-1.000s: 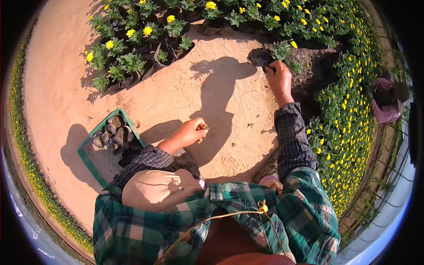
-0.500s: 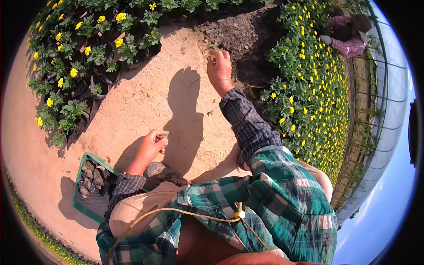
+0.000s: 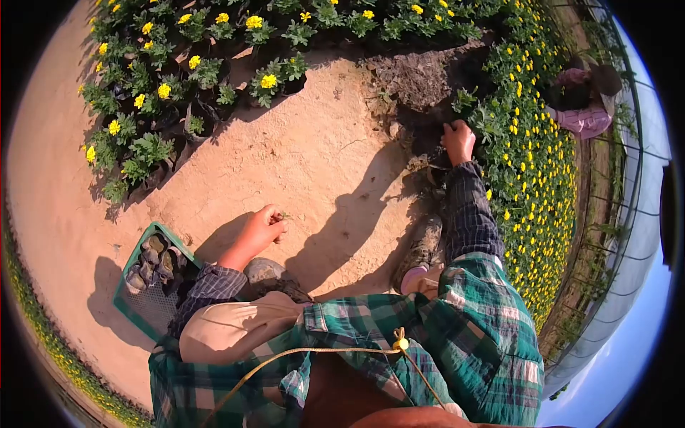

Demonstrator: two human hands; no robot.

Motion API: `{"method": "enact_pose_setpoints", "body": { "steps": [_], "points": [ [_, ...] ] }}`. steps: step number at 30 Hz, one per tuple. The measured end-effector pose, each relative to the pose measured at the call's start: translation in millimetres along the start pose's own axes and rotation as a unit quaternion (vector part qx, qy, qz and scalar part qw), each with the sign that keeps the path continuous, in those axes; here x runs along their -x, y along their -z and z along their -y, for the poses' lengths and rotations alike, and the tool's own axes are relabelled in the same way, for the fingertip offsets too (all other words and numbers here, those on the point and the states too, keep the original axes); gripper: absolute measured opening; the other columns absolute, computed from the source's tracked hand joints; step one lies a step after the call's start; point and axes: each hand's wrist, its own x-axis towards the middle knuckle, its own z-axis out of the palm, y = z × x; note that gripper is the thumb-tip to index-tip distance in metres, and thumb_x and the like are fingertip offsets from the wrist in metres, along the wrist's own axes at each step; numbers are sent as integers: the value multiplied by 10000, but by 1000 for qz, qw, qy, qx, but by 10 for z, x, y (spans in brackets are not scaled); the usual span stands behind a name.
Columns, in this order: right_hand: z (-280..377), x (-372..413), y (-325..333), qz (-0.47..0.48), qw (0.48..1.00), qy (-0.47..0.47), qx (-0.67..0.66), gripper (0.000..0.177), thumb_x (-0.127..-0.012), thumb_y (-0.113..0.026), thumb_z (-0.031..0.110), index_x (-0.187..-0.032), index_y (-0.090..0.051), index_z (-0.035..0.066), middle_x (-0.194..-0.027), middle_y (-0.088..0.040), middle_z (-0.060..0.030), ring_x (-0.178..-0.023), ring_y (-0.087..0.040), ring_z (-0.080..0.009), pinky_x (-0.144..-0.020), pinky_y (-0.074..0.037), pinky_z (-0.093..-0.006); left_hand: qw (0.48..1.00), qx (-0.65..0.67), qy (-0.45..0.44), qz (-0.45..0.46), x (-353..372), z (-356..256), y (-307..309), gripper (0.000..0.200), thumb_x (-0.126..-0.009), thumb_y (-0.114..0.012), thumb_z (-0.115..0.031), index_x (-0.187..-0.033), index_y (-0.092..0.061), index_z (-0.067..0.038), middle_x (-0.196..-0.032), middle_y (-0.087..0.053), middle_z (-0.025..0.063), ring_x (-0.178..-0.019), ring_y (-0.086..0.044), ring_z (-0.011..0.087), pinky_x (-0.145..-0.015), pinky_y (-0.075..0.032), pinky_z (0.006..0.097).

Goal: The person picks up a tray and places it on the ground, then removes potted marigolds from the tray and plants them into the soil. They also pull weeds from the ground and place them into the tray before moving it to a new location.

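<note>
Right hand (image 3: 459,141): arm out at the edge of the flower bed (image 3: 534,196), fingers curled, dark shade under them. Cannot tell whether it grips anything; the fingertips are lost in the shade. Nearest plant (image 3: 465,100) stands just beyond the knuckles, with more leaves right beside the hand

Left hand (image 3: 262,232): low over bare ground (image 3: 321,157), thumb and fingers pinched on a small green scrap (image 3: 284,215), too small to name

Handling, my judgement: reach low and take any pot by its side, not the stem; leaves there crowd together and would snag or tear. Go in slowly, since the shade hides what the fingers meet. Left hand best kept clear, scrap held lightly

Further out: shoes on the ground, the left one partly under the forearm. Green crate (image 3: 134,315) beside the left sleeve, dark crumpled pieces (image 3: 158,260) inside; cannot make out what they are. Soil heap (image 3: 414,77) beyond the right hand, potted plants (image 3: 168,93) up left, their far rows cut off at the top

Another person (image 3: 586,107) at far right, lower body hidden by plants, hands not readable
</note>
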Motion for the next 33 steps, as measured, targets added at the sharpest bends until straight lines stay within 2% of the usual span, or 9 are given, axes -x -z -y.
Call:
{"method": "enact_pose_setpoints", "body": {
  "steps": [5, 7, 11, 12, 16, 19, 22, 27, 33],
  "points": [
    [1117, 56, -285, -33, 973, 220, -62, 268, -781, -674, 218, -915, -616, -6, -837, -633, -208, -827, -607, -382, -721, -482, -422, 999, 12, 29, 8, 10, 15, -23, 123, -867, -579, -80, -892, -483, -7, -735, -574, 59, -579, -554, 103, -519, -476, 266],
    [1550, 37, -532, -47, 930, 362, -46, 200, -790, -645, 193, -847, -597, 7, -850, -614, -203, -846, -586, -378, -729, -466, -447, 1000, 8, 23, 4, 5, -8, -40, 124, -865, -580, -81, -891, -484, -6, -743, -575, 59, -576, -551, 100, -519, -474, 263],
    [2097, 185, -945, 95, 909, 395, 92, 105, -824, -527, 102, -875, -563, 18, -867, -601, -196, -858, -581, -377, -743, -481, -456, 997, -63, -20, -37, -18, -1, -62, 119, -870, -580, -82, -890, -492, -4, -758, -570, 51, -565, -538, 90, -523, -465, 253],
    [1976, 136, -1141, 60, 898, 436, -5, 126, -838, -530, 114, -900, -563, 9, -915, -583, -209, -871, -577, -379, -735, -480, -460, 997, -67, -22, -26, -21, -16, -65, 119, -870, -580, -82, -890, -492, -4, -758, -570, 51, -565, -538, 90, -523, -465, 253],
    [1482, 210, -936, -90, 926, 302, -209, 164, -786, -583, 34, -949, -571, 22, -914, -561, -188, -847, -563, -381, -730, -480, -430, 1000, 2, 16, -22, 60, 7, 16, 98, -876, -574, -71, -905, -503, -11, -729, -557, 37, -568, -532, 82, -530, -460, 251],
    [561, 42, -744, -246, 944, 179, -127, 198, -749, -581, 16, -945, -580, 39, -964, -548, -194, -863, -556, -375, -772, -469, -420, 999, 25, 26, -29, 132, 65, 58, 93, -877, -572, -65, -914, -504, -14, -713, -553, 36, -570, -531, 82, -529, -458, 249],
    [-244, -174, -413, -246, 968, -48, 7, 367, -745, -601, 40, -1110, -587, 75, -1115, -511, -230, -979, -546, -416, -858, -467, -419, 998, 41, 32, -28, 192, 84, 66, 101, -875, -573, -63, -916, -495, -13, -711, -554, 38, -570, -531, 87, -530, -455, 249],
    [-953, -520, -94, -62, 989, 18, 134, 462, -757, -663, 120, -1203, -556, 69, -1101, -592, -234, -1078, -541, -382, -906, -455, -442, 998, 43, 41, -22, 311, 146, 139, 103, -872, -576, -61, -905, -488, -18, -724, -558, 41, -582, -534, 88, -529, -464, 255],
    [-932, -663, -91, -70, 993, 41, 84, 170, -763, -669, 186, -835, -632, 36, -861, -645, -193, -868, -614, -370, -768, -489, -442, 998, 27, 48, -27, 365, 66, 214, 104, -873, -575, -61, -914, -488, -21, -737, -568, 44, -587, -542, 92, -531, -472, 256]
  ]
}}
